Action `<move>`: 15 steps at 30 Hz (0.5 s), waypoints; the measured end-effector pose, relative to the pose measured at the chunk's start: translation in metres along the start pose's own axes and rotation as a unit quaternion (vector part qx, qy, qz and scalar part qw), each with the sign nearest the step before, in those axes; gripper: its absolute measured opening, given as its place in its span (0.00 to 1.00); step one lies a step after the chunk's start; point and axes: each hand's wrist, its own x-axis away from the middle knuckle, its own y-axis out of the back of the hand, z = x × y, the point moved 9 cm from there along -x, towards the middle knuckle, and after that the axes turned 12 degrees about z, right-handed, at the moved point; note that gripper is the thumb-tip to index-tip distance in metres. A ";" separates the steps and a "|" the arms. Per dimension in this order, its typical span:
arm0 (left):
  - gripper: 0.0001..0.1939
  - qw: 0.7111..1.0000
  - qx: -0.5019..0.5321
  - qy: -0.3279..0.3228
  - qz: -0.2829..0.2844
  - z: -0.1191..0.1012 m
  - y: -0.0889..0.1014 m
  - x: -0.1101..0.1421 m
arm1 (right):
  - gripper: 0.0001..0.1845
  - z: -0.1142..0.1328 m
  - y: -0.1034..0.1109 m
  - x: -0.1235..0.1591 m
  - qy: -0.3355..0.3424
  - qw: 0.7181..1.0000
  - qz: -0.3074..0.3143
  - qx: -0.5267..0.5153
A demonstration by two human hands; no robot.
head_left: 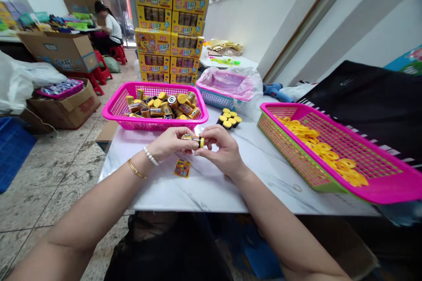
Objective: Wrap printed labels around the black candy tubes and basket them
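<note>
My left hand (168, 144), with a white bead bracelet and a gold bangle at the wrist, is closed on a small printed cylinder (191, 138). The cylinder lies roughly level above the table, its yellow-banded end to the right. At that end my right hand (224, 150) pinches with thumb and fingers; the exact contact is partly hidden. Below the hands, a small square printed card (182, 168) lies flat on the white marbled table (204, 195). Beyond them stands a pink basket (145, 124) full of similar cylinders (165, 104).
Several black cylinders with yellow tops (229, 118) stand behind my right hand. On the right, a pink basket (389, 188) holds yellow rings (316, 145). A plastic-lined basket (211, 96) and stacked yellow boxes (153, 41) are behind. A person (112, 28) sits far left.
</note>
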 end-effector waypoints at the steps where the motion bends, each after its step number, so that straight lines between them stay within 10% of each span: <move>1: 0.21 1.000 0.001 -0.007 -0.013 -0.002 0.001 0.000 | 0.22 0.000 0.001 0.000 -0.007 1.000 0.004 -0.002; 15: 0.22 0.997 -0.023 -0.070 -0.014 -0.020 -0.002 0.004 | 0.16 0.017 -0.003 0.005 0.034 0.991 -0.002 0.126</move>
